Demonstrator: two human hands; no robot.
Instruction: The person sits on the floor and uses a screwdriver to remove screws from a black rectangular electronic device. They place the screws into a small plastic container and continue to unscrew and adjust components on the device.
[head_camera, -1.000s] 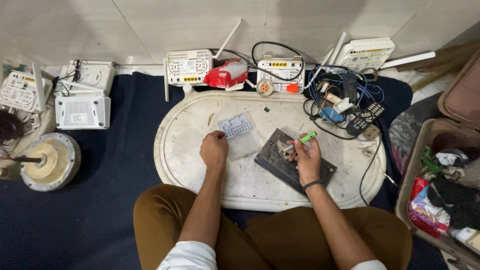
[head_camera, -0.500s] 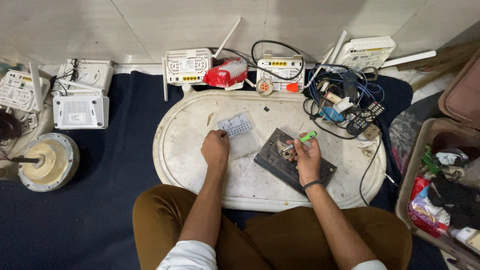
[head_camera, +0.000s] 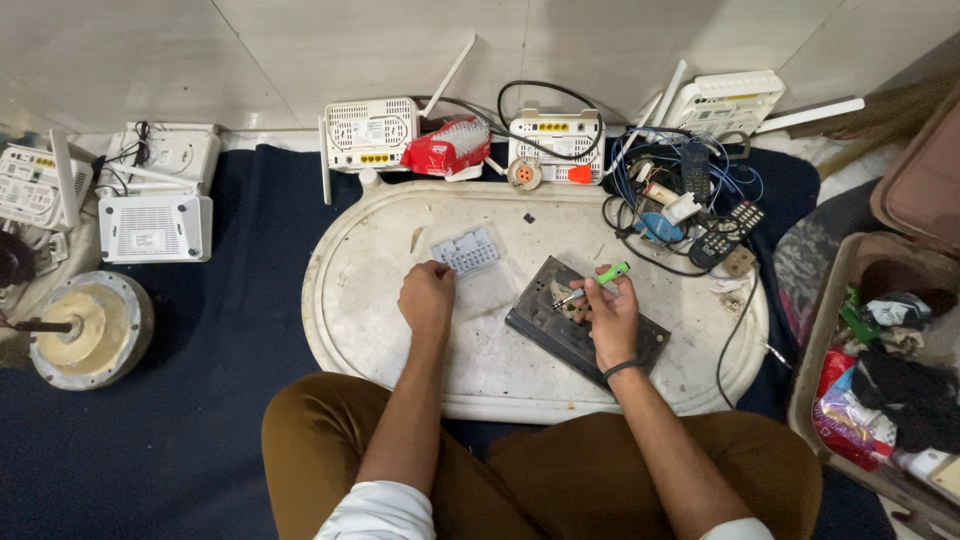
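Note:
A dark rectangular electronic unit (head_camera: 560, 335) lies on the white oval tray (head_camera: 370, 300) in front of me. My right hand (head_camera: 612, 318) rests on the unit and grips a small green-handled screwdriver (head_camera: 597, 281), its tip pointing left at parts on the unit's top. My left hand (head_camera: 427, 296) is curled on the tray, its fingers touching the near edge of a small clear plastic box (head_camera: 466, 251) of tiny parts. Whether it holds anything is hidden.
White routers (head_camera: 372, 133) and a red packet (head_camera: 446, 148) line the wall behind the tray. A tangle of cables and remotes (head_camera: 690, 210) sits at the tray's right end. More routers (head_camera: 155, 225) and a round motor part (head_camera: 85, 328) lie left. A cluttered bin (head_camera: 890, 370) stands right.
My left hand has shifted slightly toward the clear plastic box. My right hand stays on the dark unit with the screwdriver.

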